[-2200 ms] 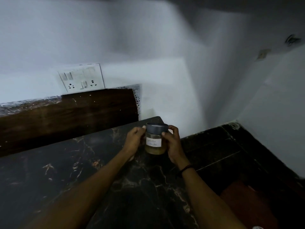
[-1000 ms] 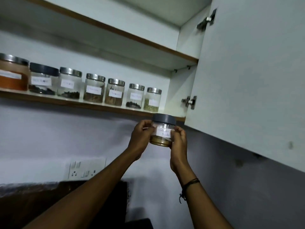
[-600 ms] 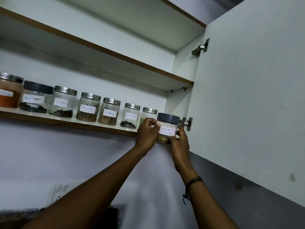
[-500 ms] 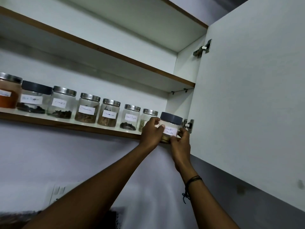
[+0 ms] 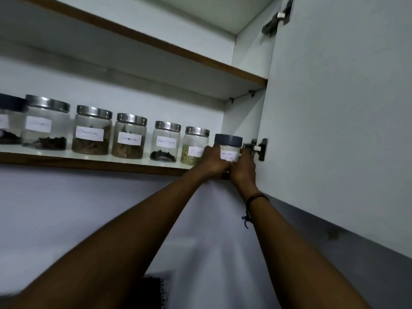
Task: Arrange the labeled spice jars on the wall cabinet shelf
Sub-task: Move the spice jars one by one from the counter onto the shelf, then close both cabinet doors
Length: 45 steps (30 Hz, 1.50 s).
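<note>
- The open cabinet door (image 5: 338, 112) fills the right of your view, its inner face toward you, and carries two metal hinges: one upper hinge (image 5: 277, 18) and one lower hinge (image 5: 258, 149).
- You can see two shelf boards, both edged in brown: the upper shelf (image 5: 142, 39), whose top you cannot see, and the lower shelf (image 5: 89, 162) that holds the jars.
- Both of your arms reach up to the right end of the lower shelf; one dark thread band (image 5: 256, 197) circles your right wrist.
- Seven jars stand in one row on the lower shelf. Five have steel lids and two have dark lids.
- Left to right: a dark-lidded jar (image 5: 10, 121) cut by the frame edge, a jar of dark pieces (image 5: 45, 123), a jar of brown bits (image 5: 92, 130), a jar of brown sticks (image 5: 129, 136), the jar labelled Black Pepper (image 5: 166, 141), a jar of green flakes (image 5: 194, 146), then your jar.
- Each jar wears one white paper label; most of the writing is too blurred to read.
- The coriander powder jar (image 5: 228, 148), with a dark lid, sits at the far right, just beside the green flakes jar and near the lower hinge.
- Your left hand (image 5: 211, 161) and right hand (image 5: 244, 168) are both wrapped around this one jar, one on each side, hiding its base.
- You cannot tell whether its bottom rests on the board.
</note>
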### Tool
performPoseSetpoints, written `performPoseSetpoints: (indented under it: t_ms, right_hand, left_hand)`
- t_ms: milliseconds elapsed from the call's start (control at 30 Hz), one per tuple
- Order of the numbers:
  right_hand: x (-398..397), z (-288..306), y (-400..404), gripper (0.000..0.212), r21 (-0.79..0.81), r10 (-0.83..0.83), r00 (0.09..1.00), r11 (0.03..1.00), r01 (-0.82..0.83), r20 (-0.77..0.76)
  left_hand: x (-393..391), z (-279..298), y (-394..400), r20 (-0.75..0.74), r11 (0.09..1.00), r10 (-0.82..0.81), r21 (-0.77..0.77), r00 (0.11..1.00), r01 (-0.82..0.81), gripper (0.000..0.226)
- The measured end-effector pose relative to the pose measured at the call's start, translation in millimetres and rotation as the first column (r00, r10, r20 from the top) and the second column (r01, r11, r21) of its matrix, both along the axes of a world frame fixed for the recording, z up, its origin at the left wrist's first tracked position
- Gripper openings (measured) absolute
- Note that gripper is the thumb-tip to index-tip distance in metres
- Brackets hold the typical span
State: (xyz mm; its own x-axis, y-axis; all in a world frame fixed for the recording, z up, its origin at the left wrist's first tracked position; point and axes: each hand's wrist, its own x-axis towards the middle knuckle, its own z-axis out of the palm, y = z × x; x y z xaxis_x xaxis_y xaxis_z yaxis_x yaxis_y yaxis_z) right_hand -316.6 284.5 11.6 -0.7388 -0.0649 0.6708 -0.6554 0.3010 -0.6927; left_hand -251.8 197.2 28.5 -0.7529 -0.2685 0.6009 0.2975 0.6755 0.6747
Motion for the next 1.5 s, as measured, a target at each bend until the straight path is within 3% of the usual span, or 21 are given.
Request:
performPoseSetpoints:
  t_ms: [233,367,500,633,833,933,1000,1133,1200,1300,1400,1500]
  right_hand:
    - [-2.7,-6.1,3.3,0.024,0.161,0.024,1.000,0.987,-0.022,-0.008]
    - [15.5,-8.0,19.1,0.022,0.199,0.079,0.995,0.978,-0.065,-0.066]
    - [50.9,-10.2,40.6,0.033,0.269,0.098,0.979,0.962,-0.047,-0.179]
    - [95.9,7.9,76.6,0.039,0.330,0.030,0.940,0.940,0.090,-0.341]
    - [170.4,41.6,153.9,0.046,0.261,-0.235,0.743,0.835,0.484,-0.626]
    - [206.9,54.3,201.7,0.046,0.173,-0.376,0.597,0.728,0.663,-0.709]
    - [223.7,61.1,230.9,0.044,0.145,-0.448,0.522,0.643,0.752,-0.726]
    - [245.3,64.5,283.5,0.050,0.115,-0.581,0.459,0.531,0.839,-0.672]
    - [250.9,62.6,306.1,0.057,0.109,-0.608,0.480,0.544,0.832,-0.632]
    - [252.4,58.7,336.0,0.066,0.124,-0.569,0.584,0.646,0.753,-0.579]
    - [245.5,55.8,351.4,0.064,0.278,-0.463,0.660,0.651,0.706,-0.592]
    - [242.6,56.3,352.8,0.059,0.266,-0.341,0.802,0.817,0.511,-0.491]
  left_hand:
    - [-6.9,-6.2,-4.4,0.049,0.993,0.051,-0.112,0.997,-0.045,0.039]
    - [-0.8,-12.2,-0.4,-0.058,0.995,0.027,-0.092,0.998,-0.032,0.031]
    - [12.1,-15.2,15.6,-0.139,0.996,-0.069,-0.064,0.988,0.060,0.023]
    - [41.6,4.8,55.8,-0.213,0.984,-0.177,-0.011,0.961,0.179,0.049]
    - [89.6,41.3,129.9,-0.388,0.912,-0.394,-0.051,0.833,0.407,0.044]
    - [109.7,54.1,178.5,-0.437,0.855,-0.502,-0.118,0.746,0.506,0.046]
    - [120.6,61.3,209.6,-0.461,0.821,-0.549,-0.140,0.697,0.553,0.049]
    - [141.7,67.1,266.4,-0.472,0.765,-0.629,-0.234,0.618,0.600,0.055]
    - [148.3,66.7,290.8,-0.451,0.743,-0.664,-0.312,0.596,0.592,0.059]
    - [151.8,64.4,319.7,-0.399,0.749,-0.659,-0.423,0.638,0.510,0.067]
    - [146.1,60.8,334.5,-0.341,0.751,-0.639,-0.468,0.689,0.466,0.072]
    - [140.6,60.7,340.9,-0.296,0.769,-0.610,-0.445,0.735,0.459,0.074]
